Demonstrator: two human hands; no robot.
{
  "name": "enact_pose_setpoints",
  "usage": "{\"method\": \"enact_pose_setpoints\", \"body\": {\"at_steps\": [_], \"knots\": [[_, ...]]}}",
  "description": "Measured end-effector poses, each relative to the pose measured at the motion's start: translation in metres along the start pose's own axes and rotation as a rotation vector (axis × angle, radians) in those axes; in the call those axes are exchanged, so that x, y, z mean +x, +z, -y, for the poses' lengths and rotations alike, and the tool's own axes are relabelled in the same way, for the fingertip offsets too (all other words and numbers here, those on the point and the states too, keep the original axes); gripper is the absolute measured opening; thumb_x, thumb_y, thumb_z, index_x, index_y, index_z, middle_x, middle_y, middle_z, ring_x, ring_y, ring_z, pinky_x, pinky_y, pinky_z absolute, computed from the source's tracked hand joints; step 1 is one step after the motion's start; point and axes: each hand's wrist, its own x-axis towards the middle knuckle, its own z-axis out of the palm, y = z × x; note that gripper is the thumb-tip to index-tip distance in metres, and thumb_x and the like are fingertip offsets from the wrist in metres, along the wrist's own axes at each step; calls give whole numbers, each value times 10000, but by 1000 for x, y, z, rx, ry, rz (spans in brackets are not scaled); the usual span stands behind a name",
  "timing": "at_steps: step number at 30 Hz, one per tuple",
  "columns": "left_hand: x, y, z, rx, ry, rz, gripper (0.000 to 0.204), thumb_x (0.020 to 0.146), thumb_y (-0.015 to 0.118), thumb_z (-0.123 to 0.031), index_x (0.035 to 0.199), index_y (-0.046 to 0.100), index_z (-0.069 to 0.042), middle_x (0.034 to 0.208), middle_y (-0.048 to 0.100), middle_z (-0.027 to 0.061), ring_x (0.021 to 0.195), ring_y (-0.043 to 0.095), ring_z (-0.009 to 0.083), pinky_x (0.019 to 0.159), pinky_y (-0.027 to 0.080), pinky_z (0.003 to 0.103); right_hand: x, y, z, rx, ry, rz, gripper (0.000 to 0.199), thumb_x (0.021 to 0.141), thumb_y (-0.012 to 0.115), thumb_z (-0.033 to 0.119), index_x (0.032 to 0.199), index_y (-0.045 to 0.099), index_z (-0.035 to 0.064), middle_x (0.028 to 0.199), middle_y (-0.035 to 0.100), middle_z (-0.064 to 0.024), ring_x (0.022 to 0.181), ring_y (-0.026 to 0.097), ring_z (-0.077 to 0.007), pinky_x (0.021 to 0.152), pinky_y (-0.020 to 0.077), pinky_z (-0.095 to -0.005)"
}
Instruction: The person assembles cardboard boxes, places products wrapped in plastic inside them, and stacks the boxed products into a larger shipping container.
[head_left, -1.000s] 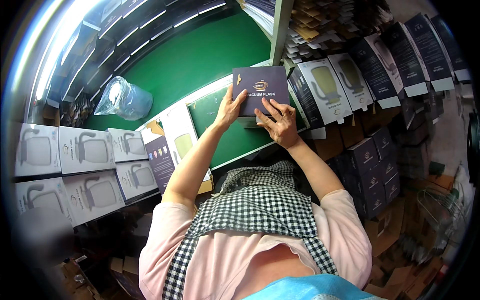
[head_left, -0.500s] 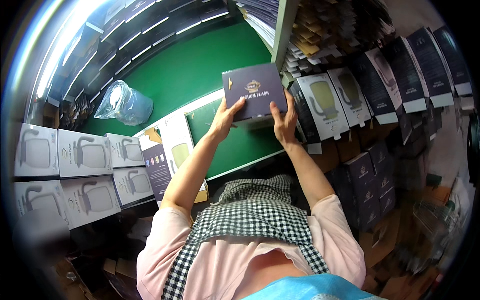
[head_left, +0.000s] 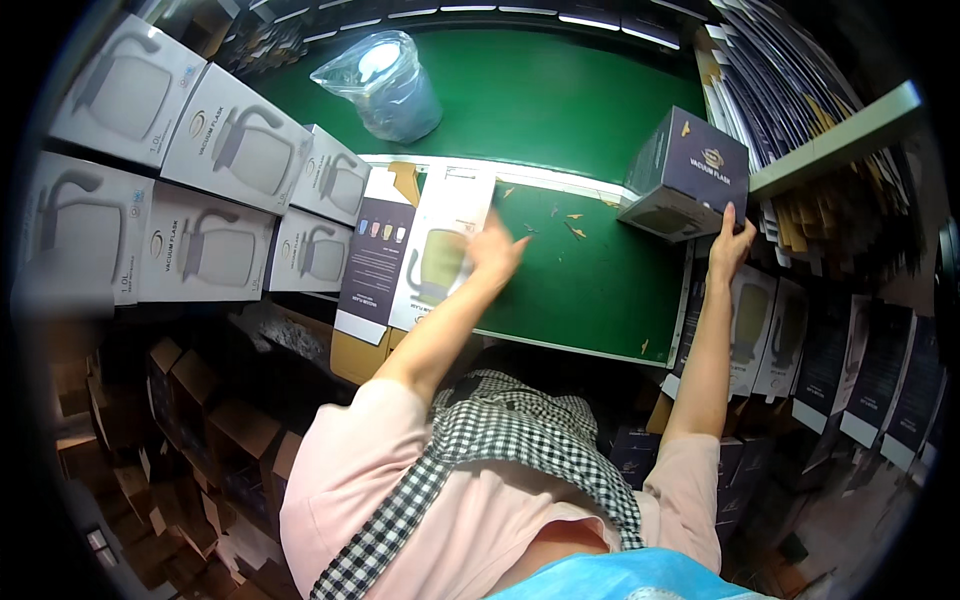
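Note:
A dark purple flask box [head_left: 705, 165] with a gold emblem is at the right end of the green table. My right hand [head_left: 733, 243] grips its near right corner, fingers against the front face. Over the right edge of a flat white carton [head_left: 450, 205] with a green jug picture is my left hand [head_left: 493, 250]. It is blurred by motion, with the thumb stretched away from the fingers and nothing visible in it. Beside that carton lies a flat purple-and-white carton [head_left: 372, 250].
White flask boxes [head_left: 215, 160] are stacked at the left. A clear plastic bag [head_left: 390, 90] stands on the green table [head_left: 540, 75]. Small scraps [head_left: 575, 228] lie on the table's near part. Folded cartons [head_left: 780, 85] fill a rack at the right, and a pale post [head_left: 840, 140] juts out there.
The purple box went from between both hands to the right, with my right hand on it. My left hand let go and moved left to the flat carton. The view has turned.

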Motion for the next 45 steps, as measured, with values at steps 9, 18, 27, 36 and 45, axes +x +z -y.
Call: {"method": "enact_pose_setpoints", "body": {"at_steps": [9,18,27,36,45], "knots": [[-62,34,98,-106,-91,299,780,968,538,-393,1523,174,16,1484,268,371,1379,264,539,1081,262,654,-184,14,81,235,-722,222,444,942,613,132,1325,445,-17,1348,458,-208,1217,508,-321,1019,448,-405],[-50,-339,177,-1207,384,12,225,966,566,-18,1176,601,54,967,684,19,871,611,81,737,498,215,-98,-22,92,985,-77,731,370,1003,539,310,1232,568,21,1185,619,-121,1120,588,-228,957,471,-367],[80,-184,11,-1312,578,381,402,1040,466,-327,1289,549,-23,1130,643,54,1101,595,143,982,466,293,-92,-47,266,1652,36,1517,873,905,469,690,1511,294,87,1379,492,-132,1202,536,-235,1023,432,-393],[60,-178,-71,-1012,675,346,483,1060,370,-401,1383,460,-54,1277,571,130,1212,530,227,1062,393,345,-89,-78,268,993,-354,1066,563,899,572,487,1197,551,10,1104,602,-105,928,604,-194,840,467,-315],[-103,-314,-32,-1521,510,471,744,873,683,-237,1486,331,-6,1257,574,102,955,561,163,862,445,289,-38,-48,245,472,-683,227,321,944,491,283,899,610,-12,893,638,-134,836,628,-207,769,468,-361]]}}
